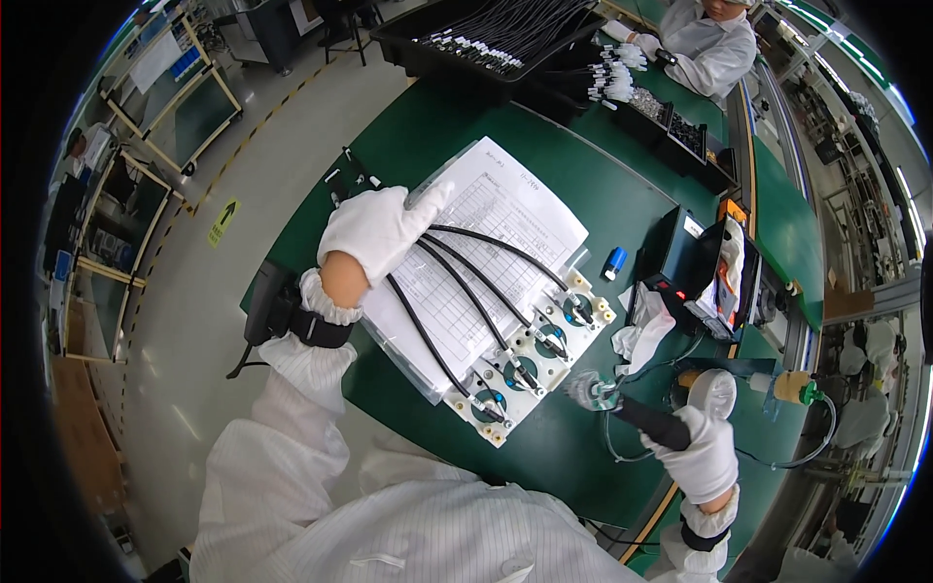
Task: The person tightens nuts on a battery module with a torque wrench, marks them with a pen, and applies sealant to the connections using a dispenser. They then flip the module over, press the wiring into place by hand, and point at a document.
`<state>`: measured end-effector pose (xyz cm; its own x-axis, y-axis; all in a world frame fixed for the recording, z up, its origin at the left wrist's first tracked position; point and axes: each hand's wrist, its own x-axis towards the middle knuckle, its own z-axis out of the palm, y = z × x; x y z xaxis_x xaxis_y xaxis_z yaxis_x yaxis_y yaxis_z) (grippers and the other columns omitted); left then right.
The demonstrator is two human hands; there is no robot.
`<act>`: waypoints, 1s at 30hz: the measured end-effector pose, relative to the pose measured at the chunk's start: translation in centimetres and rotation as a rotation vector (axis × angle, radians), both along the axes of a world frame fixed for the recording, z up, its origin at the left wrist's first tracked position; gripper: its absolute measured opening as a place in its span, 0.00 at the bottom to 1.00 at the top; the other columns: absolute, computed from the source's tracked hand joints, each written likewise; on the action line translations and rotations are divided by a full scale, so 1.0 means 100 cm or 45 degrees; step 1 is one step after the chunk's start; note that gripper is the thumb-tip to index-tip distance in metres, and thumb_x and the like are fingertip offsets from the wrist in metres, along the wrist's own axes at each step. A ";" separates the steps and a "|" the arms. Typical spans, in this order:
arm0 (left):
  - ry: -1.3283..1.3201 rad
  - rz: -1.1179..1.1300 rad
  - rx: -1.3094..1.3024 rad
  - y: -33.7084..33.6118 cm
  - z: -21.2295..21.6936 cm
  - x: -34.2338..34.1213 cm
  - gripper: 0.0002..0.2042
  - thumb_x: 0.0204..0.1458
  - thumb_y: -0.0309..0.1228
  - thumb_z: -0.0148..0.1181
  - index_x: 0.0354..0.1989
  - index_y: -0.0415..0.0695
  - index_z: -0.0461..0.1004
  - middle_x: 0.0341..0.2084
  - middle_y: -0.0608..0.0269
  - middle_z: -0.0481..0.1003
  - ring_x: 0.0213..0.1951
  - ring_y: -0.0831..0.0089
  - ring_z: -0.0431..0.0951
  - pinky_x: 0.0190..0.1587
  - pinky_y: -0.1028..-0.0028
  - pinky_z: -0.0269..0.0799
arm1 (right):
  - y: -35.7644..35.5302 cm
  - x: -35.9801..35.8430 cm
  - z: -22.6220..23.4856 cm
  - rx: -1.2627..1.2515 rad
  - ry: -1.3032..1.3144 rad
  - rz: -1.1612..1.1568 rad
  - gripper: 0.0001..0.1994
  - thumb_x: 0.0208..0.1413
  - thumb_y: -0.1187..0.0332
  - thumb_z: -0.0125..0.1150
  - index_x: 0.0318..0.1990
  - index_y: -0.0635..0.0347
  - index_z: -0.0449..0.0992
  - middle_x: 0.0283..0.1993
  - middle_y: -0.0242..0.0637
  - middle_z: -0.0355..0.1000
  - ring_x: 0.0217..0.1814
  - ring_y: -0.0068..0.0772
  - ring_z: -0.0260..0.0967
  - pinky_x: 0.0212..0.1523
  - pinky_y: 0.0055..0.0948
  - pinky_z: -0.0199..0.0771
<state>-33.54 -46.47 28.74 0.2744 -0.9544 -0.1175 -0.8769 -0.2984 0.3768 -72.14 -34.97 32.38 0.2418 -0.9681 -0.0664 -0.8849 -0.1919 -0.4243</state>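
My left hand [374,238], in a white glove, is closed around several black cables [471,277] at the left of a paper stack. Their free ends stick out beyond the glove. The other ends run to connectors on a white plate [539,352] with round openings and blue parts. A printed form [496,219] in a clear sleeve lies under the cables. My right hand [702,455], also gloved, grips a dark-handled tool [653,422]. Its clear, greenish head [593,391] is near the plate's right side, apart from it; its exact kind is unclear.
A white round container [714,393] stands beyond my right hand. A blue cap-like piece [614,262], a crumpled white wipe [643,330] and a black box [673,255] are on the green table. Black bins [437,60] hold cables at the back. A co-worker [705,49] sits far right.
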 end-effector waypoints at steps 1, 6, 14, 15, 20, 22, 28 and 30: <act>0.003 -0.005 0.058 -0.001 0.004 -0.001 0.42 0.47 0.70 0.30 0.30 0.37 0.75 0.23 0.47 0.74 0.29 0.54 0.76 0.37 0.62 0.71 | 0.001 0.007 0.003 -0.003 0.108 0.013 0.10 0.34 0.67 0.69 0.19 0.56 0.72 0.17 0.41 0.68 0.19 0.44 0.68 0.21 0.32 0.68; 0.019 -0.013 0.145 -0.004 0.005 -0.003 0.44 0.45 0.71 0.29 0.34 0.37 0.75 0.26 0.46 0.76 0.32 0.54 0.77 0.39 0.62 0.72 | 0.000 0.011 0.000 -0.032 0.217 0.087 0.11 0.35 0.65 0.70 0.18 0.58 0.72 0.15 0.42 0.67 0.18 0.43 0.68 0.20 0.32 0.67; -0.004 -0.008 0.100 0.002 0.006 0.000 0.43 0.46 0.71 0.29 0.33 0.38 0.76 0.26 0.47 0.76 0.32 0.55 0.77 0.38 0.62 0.72 | -0.019 0.013 0.013 -0.136 0.460 0.343 0.09 0.38 0.66 0.63 0.23 0.54 0.67 0.21 0.38 0.68 0.25 0.42 0.69 0.27 0.37 0.68; 0.004 -0.018 0.099 -0.002 0.002 -0.004 0.43 0.46 0.71 0.29 0.33 0.38 0.76 0.26 0.47 0.76 0.32 0.55 0.77 0.38 0.62 0.72 | -0.025 0.011 0.017 -0.099 0.550 0.390 0.09 0.35 0.68 0.63 0.24 0.54 0.68 0.23 0.38 0.68 0.29 0.41 0.70 0.30 0.38 0.67; 0.025 -0.009 0.046 -0.002 -0.004 -0.005 0.43 0.45 0.71 0.30 0.28 0.38 0.76 0.21 0.48 0.74 0.28 0.55 0.76 0.36 0.62 0.71 | -0.073 0.017 0.008 -0.418 0.594 0.546 0.07 0.34 0.71 0.60 0.24 0.54 0.68 0.22 0.39 0.67 0.29 0.43 0.68 0.31 0.38 0.67; 0.025 -0.012 0.028 -0.001 -0.003 -0.002 0.43 0.45 0.71 0.30 0.28 0.37 0.76 0.22 0.48 0.74 0.28 0.55 0.76 0.36 0.62 0.71 | -0.079 0.017 0.005 -0.362 0.603 0.559 0.06 0.36 0.71 0.59 0.24 0.54 0.69 0.22 0.39 0.67 0.29 0.43 0.68 0.32 0.39 0.67; 0.006 0.005 0.033 -0.001 -0.003 0.000 0.43 0.46 0.71 0.31 0.29 0.37 0.76 0.22 0.47 0.75 0.28 0.55 0.77 0.36 0.62 0.71 | -0.035 0.008 0.007 -0.192 0.620 0.392 0.08 0.36 0.65 0.63 0.23 0.52 0.69 0.21 0.35 0.68 0.25 0.42 0.68 0.30 0.40 0.64; 0.023 0.014 0.042 -0.001 -0.001 0.000 0.42 0.46 0.70 0.32 0.29 0.37 0.76 0.23 0.46 0.75 0.29 0.54 0.77 0.37 0.62 0.71 | -0.041 0.011 0.003 -0.229 0.573 0.405 0.08 0.36 0.65 0.63 0.23 0.53 0.69 0.21 0.36 0.67 0.25 0.42 0.68 0.30 0.40 0.65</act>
<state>-33.56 -46.58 28.63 0.2823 -0.9468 -0.1542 -0.8666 -0.3207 0.3823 -71.03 -39.11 32.71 0.5088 -0.8579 -0.0716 -0.8576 -0.5124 0.0442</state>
